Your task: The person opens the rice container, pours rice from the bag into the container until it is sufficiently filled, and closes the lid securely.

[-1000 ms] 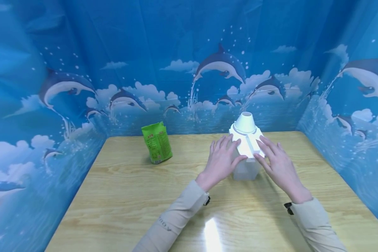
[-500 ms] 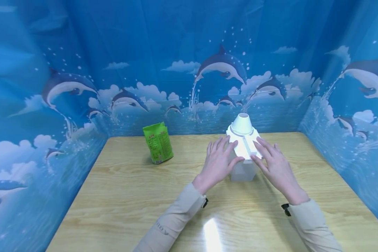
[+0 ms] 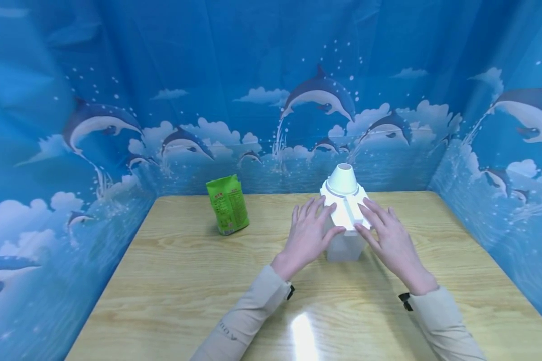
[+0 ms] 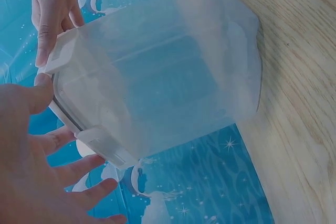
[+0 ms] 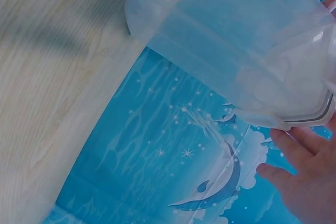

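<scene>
Translucent container [image 3: 343, 248], two-handed
White lid [image 3: 341, 211] is touched by left hand [image 3: 304, 233] and right hand [image 3: 390, 243], fingers spread, pretty straight (green packet [image 3: 229, 206] is parked well apart).

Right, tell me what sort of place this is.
Probably a staged work or filming booth: a blue sheet printed with leaping dolphins screens the back and both sides of a light wood-grain tabletop, where a green printed packet stands.
</scene>
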Motion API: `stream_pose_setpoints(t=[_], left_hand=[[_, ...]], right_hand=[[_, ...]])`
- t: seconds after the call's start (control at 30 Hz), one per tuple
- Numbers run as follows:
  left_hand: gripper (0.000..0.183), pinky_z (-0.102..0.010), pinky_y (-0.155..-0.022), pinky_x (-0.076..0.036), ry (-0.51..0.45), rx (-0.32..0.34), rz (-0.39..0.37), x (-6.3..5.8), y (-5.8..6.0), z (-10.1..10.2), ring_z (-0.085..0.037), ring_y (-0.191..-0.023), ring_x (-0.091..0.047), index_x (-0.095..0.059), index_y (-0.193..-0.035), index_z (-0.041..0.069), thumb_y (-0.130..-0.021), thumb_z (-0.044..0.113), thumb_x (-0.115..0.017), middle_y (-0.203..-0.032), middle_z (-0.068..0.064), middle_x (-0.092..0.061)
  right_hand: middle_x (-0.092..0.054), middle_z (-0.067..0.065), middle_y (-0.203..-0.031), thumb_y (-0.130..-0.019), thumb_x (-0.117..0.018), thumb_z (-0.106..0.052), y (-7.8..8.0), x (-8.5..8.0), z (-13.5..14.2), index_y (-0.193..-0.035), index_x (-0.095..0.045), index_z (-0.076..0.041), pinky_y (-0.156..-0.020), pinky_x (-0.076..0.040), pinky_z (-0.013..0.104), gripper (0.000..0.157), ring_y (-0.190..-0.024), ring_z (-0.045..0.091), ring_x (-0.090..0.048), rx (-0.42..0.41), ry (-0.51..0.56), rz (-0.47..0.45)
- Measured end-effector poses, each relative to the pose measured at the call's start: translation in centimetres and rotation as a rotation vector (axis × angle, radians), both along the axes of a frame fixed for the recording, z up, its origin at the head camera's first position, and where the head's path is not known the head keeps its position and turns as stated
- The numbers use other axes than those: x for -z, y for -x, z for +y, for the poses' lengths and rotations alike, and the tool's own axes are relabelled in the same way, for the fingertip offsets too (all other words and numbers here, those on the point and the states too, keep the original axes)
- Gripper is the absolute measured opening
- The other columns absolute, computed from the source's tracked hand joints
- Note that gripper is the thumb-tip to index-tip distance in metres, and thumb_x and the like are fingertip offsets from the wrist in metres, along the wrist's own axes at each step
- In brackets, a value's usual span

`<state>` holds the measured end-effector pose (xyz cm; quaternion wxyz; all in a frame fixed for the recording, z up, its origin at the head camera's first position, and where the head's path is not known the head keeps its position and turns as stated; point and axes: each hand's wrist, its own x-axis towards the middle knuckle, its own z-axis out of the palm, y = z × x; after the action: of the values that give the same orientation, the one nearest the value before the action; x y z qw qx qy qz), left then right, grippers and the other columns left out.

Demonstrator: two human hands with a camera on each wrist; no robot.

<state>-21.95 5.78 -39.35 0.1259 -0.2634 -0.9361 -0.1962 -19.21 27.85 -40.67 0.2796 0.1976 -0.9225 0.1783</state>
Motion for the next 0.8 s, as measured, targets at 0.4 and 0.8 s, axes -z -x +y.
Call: stream_pose_setpoints(t=[0.4,0.8], left_hand=[[0.063,-0.063,-0.121,-0.019,-0.013,0.001,0.0,0.1,-0.1,-1.0,-0.033,-0.151,-0.026,-0.042,-0.155,0.025,-0.102,0.06,-0.043,-0.165,-0.008,-0.029],[0.063,-0.066,-0.12,-0.018,-0.029,0.001,0.011,0.3,-0.2,-2.0,-0.034,-0.15,-0.029,-0.043,-0.154,0.026,-0.102,0.062,-0.042,-0.164,-0.007,-0.032]], right_hand=[[-0.049,0.02,-0.15,-0.103,-0.058,-0.038,0.1,0.3,-1.0,-0.145,-0.053,-0.005,-0.117,-0.027,0.066,0.054,-0.131,0.047,-0.051,0.0,0.009,0.019],[-0.049,0.02,-0.15,-0.103,-0.057,-0.039,0.0,0.4,-2.1,-0.145,-0.053,-0.005,-0.118,-0.026,0.064,0.054,-0.132,0.046,-0.05,0.003,0.016,0.032]])
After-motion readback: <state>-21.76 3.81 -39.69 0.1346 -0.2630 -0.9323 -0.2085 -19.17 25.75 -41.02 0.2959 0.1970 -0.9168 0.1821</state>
